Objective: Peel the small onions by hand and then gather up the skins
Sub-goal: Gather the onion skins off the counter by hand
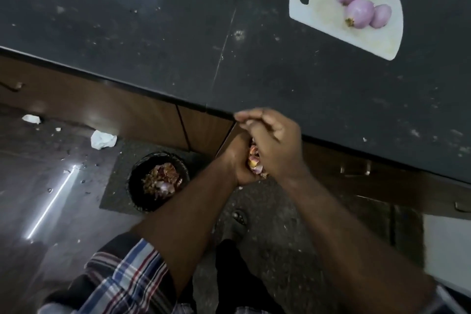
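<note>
Both hands, left hand point(239, 160) cupped beneath and right hand point(272, 145) curled over, hold the onion skins point(254, 160) beside the bin point(158, 181), so loose flakes could spill onto the floor.

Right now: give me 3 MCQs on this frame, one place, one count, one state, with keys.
1. Where do the peeled onions lie?
A. on the white cutting board
B. in the bin
C. on the floor

2. How many onions are on the board?
A. one
B. three
C. five

3. What do the two hands hold?
A. a knife
B. nothing
C. onion skins

Key: 1 A, they sit on the board on the dark counter. 2 B, three purple bulbs. 3 C, the left hand and right hand cup skins between them, beside the black bin.
</note>
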`<action>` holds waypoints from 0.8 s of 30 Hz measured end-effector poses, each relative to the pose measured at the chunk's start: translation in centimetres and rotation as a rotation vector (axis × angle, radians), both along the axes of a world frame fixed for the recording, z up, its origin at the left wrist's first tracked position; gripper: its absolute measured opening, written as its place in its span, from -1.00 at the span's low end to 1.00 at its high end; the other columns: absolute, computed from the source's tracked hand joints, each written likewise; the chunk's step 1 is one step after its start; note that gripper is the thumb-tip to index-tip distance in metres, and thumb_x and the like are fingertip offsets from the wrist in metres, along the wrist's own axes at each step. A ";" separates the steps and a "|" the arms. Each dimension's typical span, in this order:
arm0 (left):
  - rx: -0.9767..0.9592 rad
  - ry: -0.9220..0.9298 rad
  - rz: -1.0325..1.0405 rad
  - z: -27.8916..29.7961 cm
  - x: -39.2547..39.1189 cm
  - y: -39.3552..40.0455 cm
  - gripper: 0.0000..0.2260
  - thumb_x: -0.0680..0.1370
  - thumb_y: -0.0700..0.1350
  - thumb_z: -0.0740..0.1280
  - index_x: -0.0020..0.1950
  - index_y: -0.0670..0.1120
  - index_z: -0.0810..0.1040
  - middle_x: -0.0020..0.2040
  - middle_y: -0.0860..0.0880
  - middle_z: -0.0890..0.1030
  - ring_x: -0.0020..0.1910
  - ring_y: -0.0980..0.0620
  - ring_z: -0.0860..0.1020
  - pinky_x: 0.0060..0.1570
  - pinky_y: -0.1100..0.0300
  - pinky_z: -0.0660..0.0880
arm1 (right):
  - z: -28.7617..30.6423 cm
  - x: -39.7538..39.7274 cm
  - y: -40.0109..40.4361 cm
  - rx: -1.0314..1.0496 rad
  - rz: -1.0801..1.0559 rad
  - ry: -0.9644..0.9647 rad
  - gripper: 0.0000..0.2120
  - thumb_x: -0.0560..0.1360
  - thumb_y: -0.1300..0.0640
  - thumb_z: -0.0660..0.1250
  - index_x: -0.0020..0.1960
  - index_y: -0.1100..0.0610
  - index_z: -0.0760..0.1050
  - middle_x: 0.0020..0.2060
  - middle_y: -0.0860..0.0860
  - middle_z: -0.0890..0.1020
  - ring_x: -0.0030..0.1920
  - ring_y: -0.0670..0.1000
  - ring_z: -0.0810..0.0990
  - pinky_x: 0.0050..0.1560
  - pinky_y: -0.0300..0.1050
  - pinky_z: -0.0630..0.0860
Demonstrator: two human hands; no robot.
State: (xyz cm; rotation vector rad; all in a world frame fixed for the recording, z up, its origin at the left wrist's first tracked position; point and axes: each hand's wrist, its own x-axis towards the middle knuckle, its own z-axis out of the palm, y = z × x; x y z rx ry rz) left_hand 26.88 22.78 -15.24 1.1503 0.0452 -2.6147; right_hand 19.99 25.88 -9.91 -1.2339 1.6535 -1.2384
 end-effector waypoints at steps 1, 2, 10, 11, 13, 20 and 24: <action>-0.015 0.012 -0.011 0.4 0.7 0.3 -0.65 0.65 -0.01 0.11 -0.18 -0.04 0.61 -0.36 0.02 0.66 -0.40 0.10 0.64 -0.39 0.32 0.57 | -0.6 0.2 1.1 -0.044 -0.076 0.104 -0.80 0.48 0.33 0.28 -0.03 0.24 0.68 -0.07 0.04 0.73 0.02 -0.02 0.70 0.10 0.05 0.62; -0.048 0.011 -0.017 0.3 1.2 0.4 -0.59 0.64 -0.04 0.11 -0.25 -0.11 0.65 -0.34 -0.05 0.67 -0.38 0.04 0.66 -0.39 0.29 0.57 | -1.3 0.3 2.0 -0.085 -0.145 0.202 -0.80 0.48 0.31 0.29 -0.02 0.22 0.68 -0.05 0.01 0.72 0.05 -0.06 0.68 0.12 -0.01 0.61; -0.075 -0.105 0.253 -3.6 8.8 3.3 -0.57 0.69 -0.10 0.05 -0.27 -0.15 0.56 -0.43 -0.07 0.57 -0.45 0.06 0.59 -0.46 0.33 0.49 | -7.6 9.0 3.1 -0.025 -0.161 0.194 -0.78 0.54 0.24 0.31 0.12 0.24 0.65 0.13 0.06 0.67 0.20 -0.09 0.60 0.26 -0.19 0.51; -0.056 -0.146 0.306 -4.4 10.0 3.5 -0.55 0.69 -0.10 0.05 -0.30 -0.16 0.55 -0.45 -0.07 0.56 -0.48 0.06 0.58 -0.49 0.34 0.48 | -8.7 10.2 2.9 0.002 -0.166 0.149 -0.78 0.54 0.21 0.30 0.12 0.23 0.66 0.11 0.04 0.68 0.18 -0.10 0.61 0.24 -0.15 0.53; -0.055 -0.179 0.402 -6.6 12.6 3.6 -0.51 0.68 -0.10 0.07 -0.36 -0.13 0.59 -0.44 -0.05 0.57 -0.47 0.08 0.59 -0.47 0.32 0.49 | -10.9 13.0 2.4 0.053 -0.158 0.092 -0.76 0.54 0.16 0.28 0.09 0.19 0.66 0.06 -0.01 0.69 0.13 -0.15 0.63 0.20 -0.10 0.56; 0.012 -0.393 0.678 -15.9 20.7 4.1 -0.76 0.62 -0.07 0.27 0.05 -0.18 0.67 -0.07 -0.12 0.70 -0.14 -0.02 0.68 -0.12 0.16 0.60 | -21.1 21.5 1.6 0.406 -0.164 -0.210 -0.81 0.55 0.16 0.31 0.04 0.08 0.69 -0.04 -0.03 0.73 0.03 -0.08 0.69 0.10 0.00 0.61; 0.104 -0.471 0.730 -22.2 23.5 4.6 -0.68 0.62 -0.06 0.26 0.24 -0.22 0.63 0.10 -0.18 0.69 -0.07 -0.09 0.69 -0.20 0.15 0.60 | -27.5 24.1 0.7 0.583 -0.267 -0.346 -0.78 0.51 0.32 0.32 -0.10 0.05 0.67 -0.09 0.05 0.73 -0.03 0.05 0.70 0.00 0.01 0.63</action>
